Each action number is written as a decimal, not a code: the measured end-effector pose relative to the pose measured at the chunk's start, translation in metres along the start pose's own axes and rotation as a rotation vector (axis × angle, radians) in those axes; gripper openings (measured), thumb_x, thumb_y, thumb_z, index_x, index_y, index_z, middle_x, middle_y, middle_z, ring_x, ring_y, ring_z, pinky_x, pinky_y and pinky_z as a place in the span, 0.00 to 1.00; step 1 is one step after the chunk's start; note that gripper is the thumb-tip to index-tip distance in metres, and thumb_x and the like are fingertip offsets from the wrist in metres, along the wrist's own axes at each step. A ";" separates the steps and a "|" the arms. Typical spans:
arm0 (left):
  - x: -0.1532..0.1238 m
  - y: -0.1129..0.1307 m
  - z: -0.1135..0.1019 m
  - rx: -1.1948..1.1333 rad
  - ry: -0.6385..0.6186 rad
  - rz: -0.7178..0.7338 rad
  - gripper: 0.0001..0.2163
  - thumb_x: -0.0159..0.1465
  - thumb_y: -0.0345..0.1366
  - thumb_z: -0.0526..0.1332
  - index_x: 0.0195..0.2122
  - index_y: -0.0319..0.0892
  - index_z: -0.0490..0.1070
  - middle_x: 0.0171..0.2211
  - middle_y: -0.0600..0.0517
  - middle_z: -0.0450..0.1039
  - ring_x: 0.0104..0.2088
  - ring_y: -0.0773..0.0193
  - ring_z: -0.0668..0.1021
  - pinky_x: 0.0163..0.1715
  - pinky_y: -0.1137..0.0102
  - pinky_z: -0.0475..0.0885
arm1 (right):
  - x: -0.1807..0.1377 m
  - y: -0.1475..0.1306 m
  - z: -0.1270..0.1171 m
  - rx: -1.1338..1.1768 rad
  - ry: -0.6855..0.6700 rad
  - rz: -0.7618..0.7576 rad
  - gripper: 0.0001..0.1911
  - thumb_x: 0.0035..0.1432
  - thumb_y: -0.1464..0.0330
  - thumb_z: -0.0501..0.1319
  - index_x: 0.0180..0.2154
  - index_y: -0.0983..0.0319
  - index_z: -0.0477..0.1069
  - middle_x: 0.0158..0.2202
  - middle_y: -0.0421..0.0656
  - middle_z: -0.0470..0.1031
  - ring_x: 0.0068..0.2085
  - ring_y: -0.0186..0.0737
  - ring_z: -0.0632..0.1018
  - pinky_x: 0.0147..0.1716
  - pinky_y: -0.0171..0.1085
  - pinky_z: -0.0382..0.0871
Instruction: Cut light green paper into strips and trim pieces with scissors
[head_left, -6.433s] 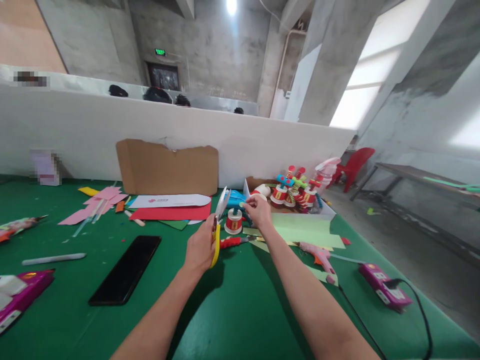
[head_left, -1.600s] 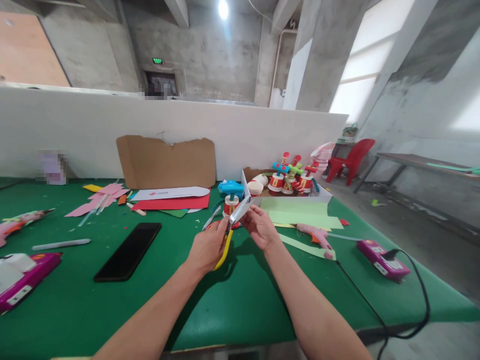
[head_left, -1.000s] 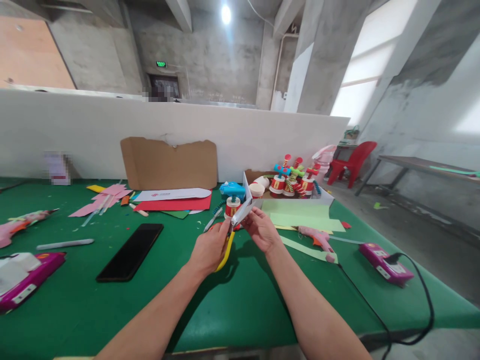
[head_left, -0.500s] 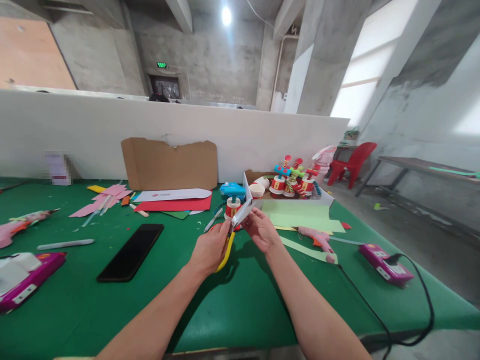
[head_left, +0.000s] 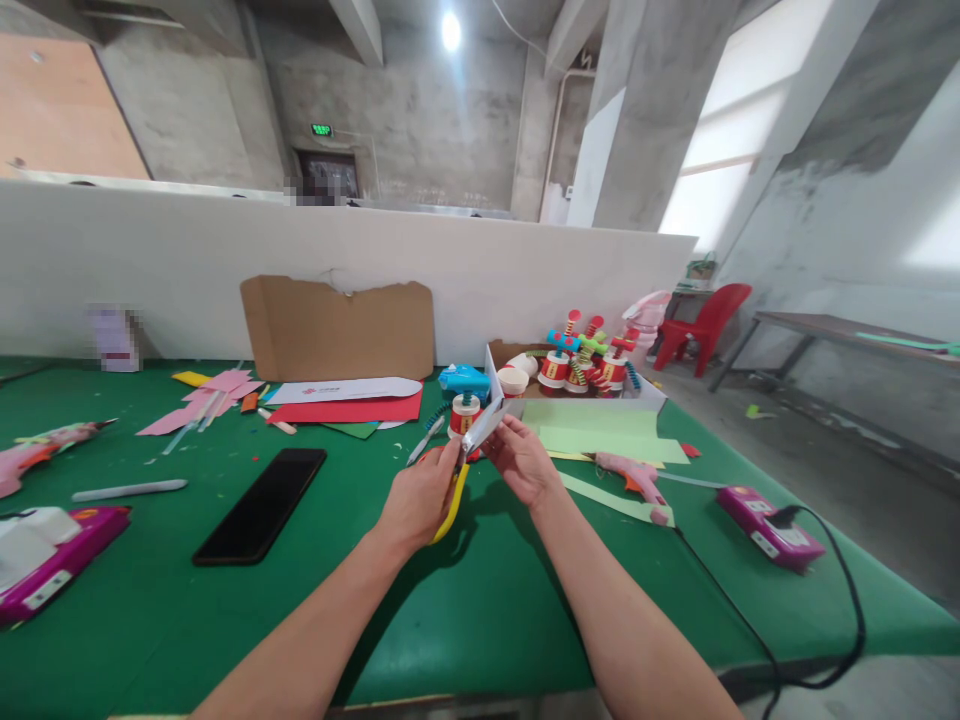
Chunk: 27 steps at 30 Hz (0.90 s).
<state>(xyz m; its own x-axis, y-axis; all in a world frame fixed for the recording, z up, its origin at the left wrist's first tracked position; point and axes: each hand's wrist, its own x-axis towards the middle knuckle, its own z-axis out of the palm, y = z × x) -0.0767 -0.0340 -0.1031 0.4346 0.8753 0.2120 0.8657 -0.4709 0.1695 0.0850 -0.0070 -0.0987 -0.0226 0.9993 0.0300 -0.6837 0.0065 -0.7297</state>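
Both hands meet over the middle of the green table. My left hand (head_left: 421, 500) is closed around yellow-handled scissors (head_left: 452, 512), one handle loop curving down below the palm. A pale, shiny flat piece (head_left: 484, 428) slants up from the left fingers to my right hand (head_left: 525, 458); blade or white paper, I cannot tell. The right fingertips are pinched at its far end. Just behind the hands stands a red-and-white paper cup (head_left: 465, 412) with a dark green coiled piece on top, partly covered by them.
A box (head_left: 660, 400) at the back right holds several decorated cup figures (head_left: 556, 368). Pink glue guns (head_left: 630, 472) lie right and far left, near purple power strips (head_left: 772, 525). A black phone (head_left: 261, 505), red paper (head_left: 352, 407) and pink scraps (head_left: 217, 395) lie left.
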 end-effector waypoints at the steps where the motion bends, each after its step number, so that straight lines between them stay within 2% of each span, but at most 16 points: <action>1: 0.000 0.000 0.000 0.000 0.002 0.000 0.21 0.68 0.32 0.47 0.62 0.40 0.53 0.52 0.40 0.69 0.45 0.54 0.78 0.36 0.66 0.74 | 0.000 0.000 0.000 0.003 0.001 0.000 0.17 0.33 0.68 0.78 0.27 0.61 0.76 0.24 0.36 0.78 0.26 0.31 0.77 0.30 0.31 0.73; 4: 0.000 -0.001 0.001 0.005 0.003 0.002 0.21 0.68 0.32 0.47 0.62 0.41 0.53 0.53 0.40 0.69 0.45 0.54 0.78 0.36 0.66 0.74 | 0.000 0.000 0.000 0.018 0.002 0.003 0.18 0.31 0.68 0.78 0.27 0.62 0.76 0.25 0.37 0.79 0.26 0.31 0.77 0.30 0.30 0.73; 13: 0.000 -0.001 0.001 0.009 0.001 0.000 0.21 0.68 0.32 0.48 0.62 0.42 0.53 0.53 0.42 0.70 0.45 0.55 0.78 0.37 0.66 0.74 | 0.002 0.000 -0.003 0.021 -0.024 -0.001 0.14 0.37 0.69 0.76 0.28 0.62 0.75 0.25 0.37 0.79 0.27 0.32 0.78 0.30 0.31 0.74; 27: 0.000 0.000 -0.001 -0.001 -0.004 0.001 0.21 0.68 0.32 0.47 0.62 0.41 0.54 0.53 0.41 0.70 0.45 0.54 0.78 0.38 0.64 0.74 | 0.001 0.000 -0.004 0.001 -0.019 -0.004 0.15 0.38 0.69 0.76 0.29 0.62 0.75 0.26 0.37 0.79 0.27 0.31 0.77 0.30 0.30 0.73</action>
<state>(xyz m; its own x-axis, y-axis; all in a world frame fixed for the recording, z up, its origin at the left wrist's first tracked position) -0.0767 -0.0345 -0.1019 0.4363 0.8754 0.2084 0.8651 -0.4717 0.1705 0.0877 -0.0055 -0.1013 -0.0339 0.9984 0.0460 -0.6847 0.0103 -0.7288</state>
